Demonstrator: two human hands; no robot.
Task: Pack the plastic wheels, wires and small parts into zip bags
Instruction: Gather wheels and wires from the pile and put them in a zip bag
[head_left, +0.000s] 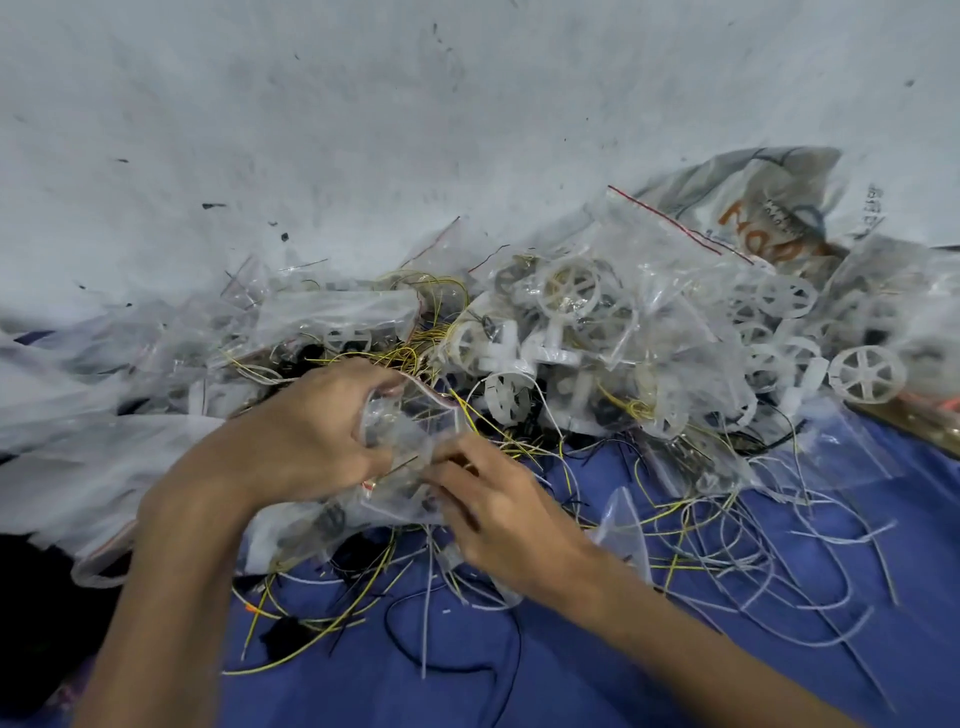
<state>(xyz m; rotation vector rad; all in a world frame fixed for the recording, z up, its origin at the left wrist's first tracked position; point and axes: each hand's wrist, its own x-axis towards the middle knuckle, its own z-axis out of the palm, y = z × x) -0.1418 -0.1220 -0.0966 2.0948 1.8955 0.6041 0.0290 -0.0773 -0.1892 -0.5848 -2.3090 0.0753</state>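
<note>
In the middle of the frame both hands gripped one small clear zip bag (410, 431). The left hand (311, 431) curled around its upper edge and the right hand (498, 509) pinched its lower side. Just behind them lay a heap of filled bags (649, 270), white wheels (866, 374) and yellow wires (415, 358). Loose white wires (779, 545) were spread over the blue cloth (519, 691) at the lower right.

Bare left hand (311, 431), bare right hand (501, 512)
</note>
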